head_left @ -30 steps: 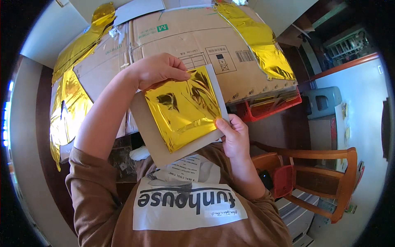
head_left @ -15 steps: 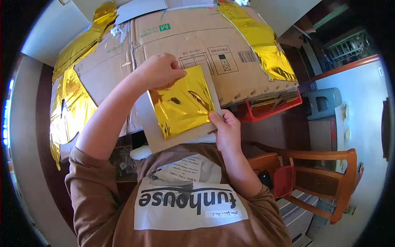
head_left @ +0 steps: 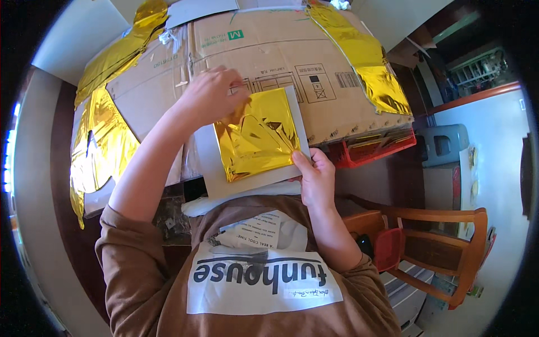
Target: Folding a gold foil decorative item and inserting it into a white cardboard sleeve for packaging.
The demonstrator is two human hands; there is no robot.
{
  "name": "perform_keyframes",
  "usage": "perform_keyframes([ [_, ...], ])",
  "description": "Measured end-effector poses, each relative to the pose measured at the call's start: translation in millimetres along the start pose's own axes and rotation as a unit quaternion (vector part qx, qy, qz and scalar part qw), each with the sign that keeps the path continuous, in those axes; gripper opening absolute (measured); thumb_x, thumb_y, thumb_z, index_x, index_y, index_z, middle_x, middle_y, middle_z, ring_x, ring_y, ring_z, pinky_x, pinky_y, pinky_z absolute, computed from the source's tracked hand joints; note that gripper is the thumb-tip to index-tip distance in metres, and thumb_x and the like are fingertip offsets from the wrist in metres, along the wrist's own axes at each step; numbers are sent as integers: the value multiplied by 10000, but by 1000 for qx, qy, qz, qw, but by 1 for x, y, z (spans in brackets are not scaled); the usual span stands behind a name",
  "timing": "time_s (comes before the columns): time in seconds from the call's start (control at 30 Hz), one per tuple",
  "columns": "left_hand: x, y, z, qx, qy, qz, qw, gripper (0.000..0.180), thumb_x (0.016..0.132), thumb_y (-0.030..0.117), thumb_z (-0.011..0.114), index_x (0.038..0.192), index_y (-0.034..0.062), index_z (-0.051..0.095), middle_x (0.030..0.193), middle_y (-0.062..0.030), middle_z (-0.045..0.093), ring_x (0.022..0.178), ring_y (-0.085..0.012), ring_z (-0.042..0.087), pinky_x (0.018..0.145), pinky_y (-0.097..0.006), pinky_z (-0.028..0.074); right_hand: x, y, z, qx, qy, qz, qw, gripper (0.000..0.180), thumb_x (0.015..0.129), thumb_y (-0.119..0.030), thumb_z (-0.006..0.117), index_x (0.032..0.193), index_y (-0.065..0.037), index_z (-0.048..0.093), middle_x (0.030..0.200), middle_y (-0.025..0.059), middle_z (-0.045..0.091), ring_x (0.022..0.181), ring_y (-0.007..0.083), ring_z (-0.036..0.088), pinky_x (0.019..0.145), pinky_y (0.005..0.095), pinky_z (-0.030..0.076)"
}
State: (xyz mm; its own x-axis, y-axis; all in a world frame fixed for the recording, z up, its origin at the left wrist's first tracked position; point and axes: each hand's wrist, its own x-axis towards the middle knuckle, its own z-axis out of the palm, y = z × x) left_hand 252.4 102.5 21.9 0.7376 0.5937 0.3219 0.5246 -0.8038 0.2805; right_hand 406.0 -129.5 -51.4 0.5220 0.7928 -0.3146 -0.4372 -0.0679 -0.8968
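Observation:
A square sheet of shiny gold foil [head_left: 259, 140] lies on a grey board [head_left: 216, 168] in front of my chest. The foil is creased, mostly across its upper half. My right hand [head_left: 317, 180] is closed on the board's lower right edge, the thumb on top against the foil's corner. My left hand [head_left: 213, 95] is over the foil's upper left corner, fingers curled and smeared by motion. Whether its fingertips pinch the foil does not show clearly.
A large cardboard box surface [head_left: 269, 53] spreads ahead. Cut gold foil pieces lie at its left [head_left: 106, 132] and right [head_left: 376, 73]. A red crate [head_left: 382, 151] sits under its right edge. A wooden chair [head_left: 449, 212] and a red basket [head_left: 388, 250] stand at right.
My left hand's fingers have moved at the foil's upper left corner and are now blurred. The creases in the foil have shifted. My right hand keeps its hold on the board.

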Motion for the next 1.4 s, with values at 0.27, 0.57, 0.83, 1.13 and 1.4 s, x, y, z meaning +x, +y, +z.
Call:
perform_keyframes([
  [0.27,38,12,18,-227,-209,-97,946,326,883,285,747,1013,-11,713,883,-118,740,803,-192,694,759,-333,552,-4,-1,-5,-8,9,1,1000,198,952,-186,728,984,-10,643,843,36,671,673,90,618,548,277,557],
  [0.57,45,19,14,-244,-270,-157,918,279,935,255,707,969,-22,721,835,-61,720,748,-133,641,698,-311,527,-5,4,-7,-34,32,-1,999,223,948,-203,743,984,0,658,835,17,671,691,56,580,582,241,506],
  [0.83,37,21,31,-239,-178,-158,941,268,925,255,717,1001,-2,716,838,-91,724,751,-182,668,732,-337,539,0,11,-9,-44,51,-27,997,228,941,-202,756,977,6,669,837,-4,666,707,32,540,619,217,465],
  [1.13,3,37,47,-79,50,-64,994,239,918,278,703,945,41,686,908,-135,671,837,-340,664,781,-437,526,1,5,3,9,51,-74,996,216,948,-187,739,980,4,644,837,28,658,659,67,575,533,254,520],
  [1.4,0,32,50,22,141,45,989,201,891,262,723,974,80,693,992,-87,665,993,-315,616,871,-427,473,1,0,4,-9,49,-41,998,237,949,-190,734,996,19,631,855,51,663,678,84,610,537,261,546],
])
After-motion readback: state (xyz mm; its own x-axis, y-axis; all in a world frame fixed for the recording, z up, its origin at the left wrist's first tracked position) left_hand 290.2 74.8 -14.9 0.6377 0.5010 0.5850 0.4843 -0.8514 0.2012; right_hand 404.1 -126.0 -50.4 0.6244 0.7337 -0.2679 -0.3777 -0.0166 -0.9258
